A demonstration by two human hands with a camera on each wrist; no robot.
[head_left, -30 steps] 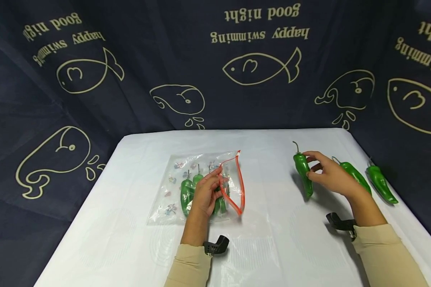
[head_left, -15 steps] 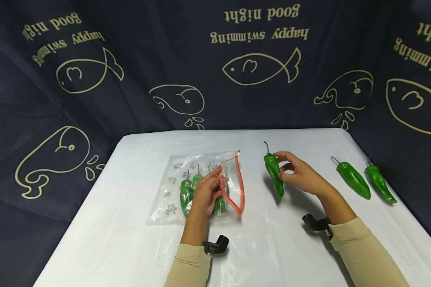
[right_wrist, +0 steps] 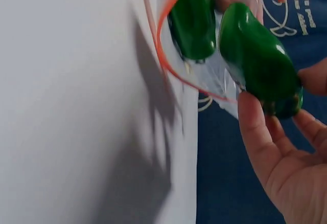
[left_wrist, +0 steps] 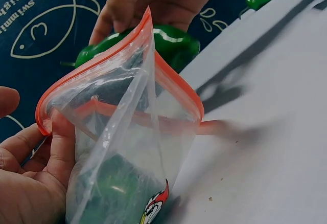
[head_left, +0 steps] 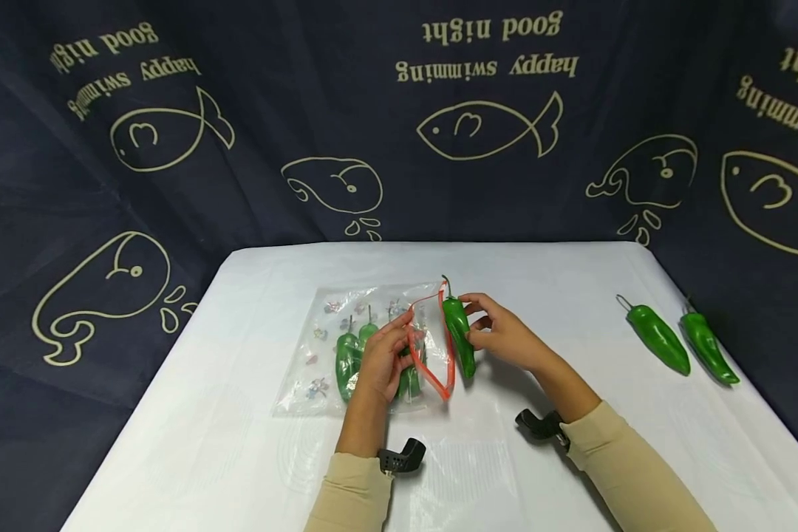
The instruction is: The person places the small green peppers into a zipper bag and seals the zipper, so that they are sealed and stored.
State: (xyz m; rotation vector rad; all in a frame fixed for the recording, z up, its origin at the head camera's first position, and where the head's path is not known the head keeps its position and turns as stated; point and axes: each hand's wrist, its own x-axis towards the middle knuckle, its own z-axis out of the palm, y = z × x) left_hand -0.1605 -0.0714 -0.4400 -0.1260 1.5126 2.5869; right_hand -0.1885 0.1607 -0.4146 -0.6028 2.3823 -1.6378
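Note:
A clear zip bag (head_left: 306, 355) with an orange-red zip edge lies on the table, its mouth spread toward the right. Inside it several green peppers (head_left: 348, 362) show through the plastic. My left hand (head_left: 383, 358) holds the rim of the bag's mouth; in the left wrist view the fingers (left_wrist: 62, 142) pinch the near side of the zip. Right at the opening, my right hand (head_left: 502, 332) grips a green chili pepper (head_left: 459, 336) by its side, stem pointing away. From the right wrist view, this pepper (right_wrist: 258, 55) is just outside the orange rim, with another visible within the bag.
Two more green peppers lie at the right side of the white table, one (head_left: 658, 338) nearer the middle and one (head_left: 708, 347) by the edge. A dark printed curtain (head_left: 399, 199) hangs behind the table.
My right hand has carried the green chili pepper leftward from near the other peppers to the bag's mouth. The left hand and the bag have stayed in place.

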